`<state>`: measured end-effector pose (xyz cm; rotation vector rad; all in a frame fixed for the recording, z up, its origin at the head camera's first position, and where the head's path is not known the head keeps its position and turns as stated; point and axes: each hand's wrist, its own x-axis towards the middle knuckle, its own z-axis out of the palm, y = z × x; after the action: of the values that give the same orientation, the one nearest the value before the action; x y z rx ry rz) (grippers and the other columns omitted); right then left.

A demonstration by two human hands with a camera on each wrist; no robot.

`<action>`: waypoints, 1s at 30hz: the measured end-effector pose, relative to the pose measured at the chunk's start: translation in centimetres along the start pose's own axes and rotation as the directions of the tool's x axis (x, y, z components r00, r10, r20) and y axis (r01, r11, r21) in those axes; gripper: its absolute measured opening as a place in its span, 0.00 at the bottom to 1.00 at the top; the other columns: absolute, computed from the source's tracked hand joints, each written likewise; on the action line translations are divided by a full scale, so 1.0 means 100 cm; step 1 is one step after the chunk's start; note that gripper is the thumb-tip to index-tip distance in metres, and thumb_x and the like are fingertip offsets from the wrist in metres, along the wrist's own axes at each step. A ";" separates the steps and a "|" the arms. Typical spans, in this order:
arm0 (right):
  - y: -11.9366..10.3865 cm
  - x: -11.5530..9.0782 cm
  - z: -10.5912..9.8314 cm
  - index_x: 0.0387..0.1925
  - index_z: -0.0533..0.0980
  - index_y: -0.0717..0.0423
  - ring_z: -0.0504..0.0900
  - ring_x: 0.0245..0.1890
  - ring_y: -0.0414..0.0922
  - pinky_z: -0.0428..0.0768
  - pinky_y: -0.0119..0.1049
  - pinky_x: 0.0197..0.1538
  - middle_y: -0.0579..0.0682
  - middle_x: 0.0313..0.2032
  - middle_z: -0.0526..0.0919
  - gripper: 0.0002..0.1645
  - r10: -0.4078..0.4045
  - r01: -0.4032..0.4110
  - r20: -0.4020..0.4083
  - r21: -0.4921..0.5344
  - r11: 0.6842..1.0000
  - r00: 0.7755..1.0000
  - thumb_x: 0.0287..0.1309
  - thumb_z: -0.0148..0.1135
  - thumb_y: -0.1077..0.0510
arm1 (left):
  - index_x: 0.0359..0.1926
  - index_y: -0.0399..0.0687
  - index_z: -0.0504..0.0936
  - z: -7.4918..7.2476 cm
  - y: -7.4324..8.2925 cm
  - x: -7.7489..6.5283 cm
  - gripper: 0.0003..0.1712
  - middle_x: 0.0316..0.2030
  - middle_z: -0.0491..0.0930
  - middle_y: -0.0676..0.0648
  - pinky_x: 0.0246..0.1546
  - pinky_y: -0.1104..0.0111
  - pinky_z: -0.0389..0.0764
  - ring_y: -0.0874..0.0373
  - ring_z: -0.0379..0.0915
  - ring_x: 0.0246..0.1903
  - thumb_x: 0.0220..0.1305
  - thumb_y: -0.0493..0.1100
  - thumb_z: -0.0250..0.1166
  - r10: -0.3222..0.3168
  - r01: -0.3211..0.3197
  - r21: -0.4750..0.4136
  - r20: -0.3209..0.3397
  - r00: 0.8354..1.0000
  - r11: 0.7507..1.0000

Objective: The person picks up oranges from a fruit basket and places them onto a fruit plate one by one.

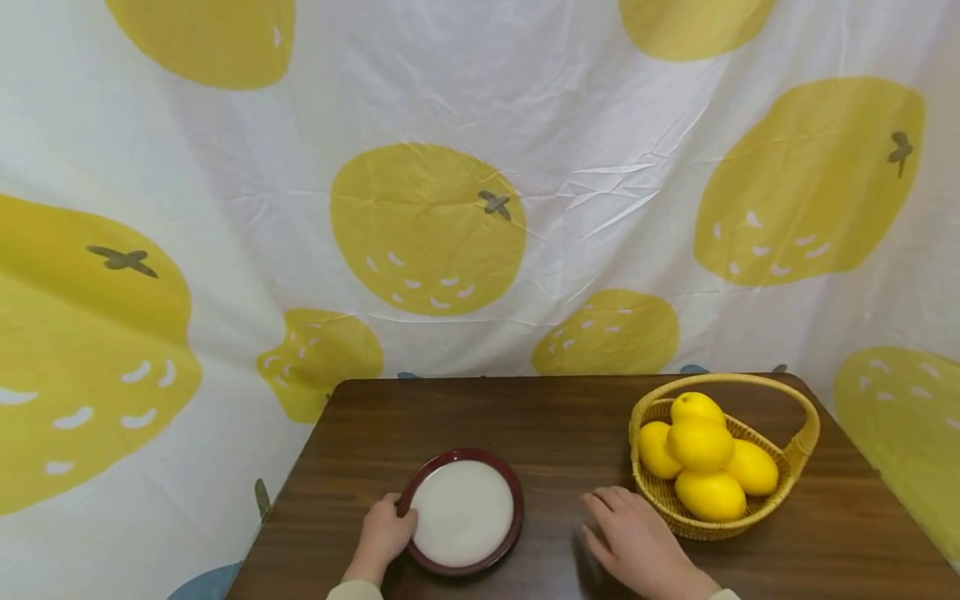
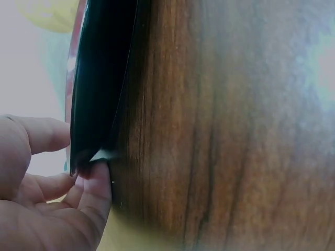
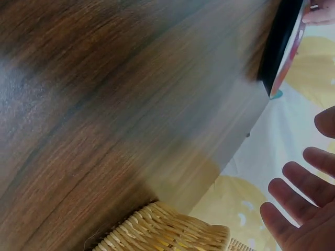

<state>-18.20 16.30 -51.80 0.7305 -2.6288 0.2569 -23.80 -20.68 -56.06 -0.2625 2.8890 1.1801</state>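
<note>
A round plate [image 1: 465, 512] with a pale centre and a dark red rim is at the front of the table, left of the middle. Its left rim is pinched by my left hand [image 1: 384, 533], thumb on top and fingers beneath. In the left wrist view the plate's dark underside [image 2: 102, 78] shows, with fingertips [image 2: 97, 180] under the edge. My right hand [image 1: 633, 537] hovers palm down over the table between plate and basket, holding nothing. The right wrist view shows its fingers [image 3: 298, 183] spread and nearly straight.
A wicker basket [image 1: 693, 527] with an arched handle stands at the right, just beyond my right hand. Several yellow lemons [image 1: 701, 444] are piled inside it. The dark wooden table [image 1: 555, 417] ends at the back against a white lemon-print cloth [image 1: 585, 125].
</note>
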 end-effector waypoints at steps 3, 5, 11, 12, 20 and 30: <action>0.002 0.001 -0.001 0.54 0.80 0.56 0.83 0.47 0.46 0.82 0.44 0.50 0.49 0.46 0.85 0.25 0.022 -0.021 -0.008 0.010 1.000 1.000 0.58 0.71 0.50 | 0.53 0.21 0.75 -0.001 0.000 0.000 0.24 0.43 0.83 0.28 0.51 0.46 0.79 0.36 0.81 0.47 0.62 0.39 0.61 -0.009 0.009 0.002 0.003 1.000 1.000; 0.003 0.001 -0.002 0.56 0.79 0.56 0.83 0.48 0.46 0.82 0.44 0.50 0.49 0.46 0.85 0.27 0.042 -0.042 -0.013 0.020 0.999 0.999 0.58 0.71 0.50 | 0.52 0.22 0.76 -0.001 0.001 0.000 0.23 0.42 0.83 0.29 0.50 0.46 0.79 0.36 0.81 0.46 0.62 0.38 0.61 -0.008 0.008 0.009 0.002 1.000 1.000; 0.009 0.003 -0.005 0.58 0.78 0.55 0.82 0.47 0.45 0.82 0.44 0.50 0.48 0.45 0.85 0.28 0.108 -0.108 0.008 0.032 0.994 0.994 0.58 0.71 0.50 | 0.50 0.23 0.78 -0.003 0.003 0.002 0.21 0.37 0.83 0.33 0.41 0.52 0.82 0.42 0.81 0.39 0.62 0.38 0.59 -0.024 0.024 0.009 0.016 1.000 1.000; 0.010 0.003 -0.005 0.58 0.78 0.56 0.82 0.46 0.45 0.82 0.44 0.50 0.48 0.44 0.85 0.28 0.111 -0.111 0.006 0.030 0.993 0.994 0.58 0.71 0.50 | 0.49 0.23 0.78 -0.004 0.003 0.001 0.21 0.36 0.83 0.34 0.39 0.54 0.82 0.44 0.81 0.37 0.62 0.38 0.59 -0.035 0.035 0.001 0.022 0.999 0.999; 0.022 0.000 -0.004 0.54 0.79 0.57 0.84 0.44 0.46 0.82 0.44 0.47 0.48 0.43 0.85 0.27 0.084 -0.085 -0.094 -0.009 0.996 0.992 0.54 0.73 0.52 | 0.48 0.23 0.77 -0.004 0.002 0.002 0.19 0.31 0.81 0.36 0.26 0.62 0.84 0.53 0.81 0.28 0.62 0.37 0.57 -0.073 0.077 -0.069 0.057 0.996 0.995; 0.034 0.000 -0.010 0.51 0.80 0.59 0.83 0.47 0.48 0.82 0.46 0.51 0.50 0.44 0.85 0.23 0.118 -0.116 -0.095 0.023 0.993 0.988 0.56 0.72 0.53 | 0.48 0.22 0.76 -0.002 -0.002 -0.001 0.21 0.32 0.80 0.34 0.23 0.64 0.85 0.55 0.81 0.25 0.60 0.37 0.57 -0.133 0.142 -0.188 0.061 0.989 0.972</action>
<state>-19.60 19.46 -51.11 0.5552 -2.5836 0.3405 -23.61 -20.94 -56.09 -0.4229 2.6685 1.4190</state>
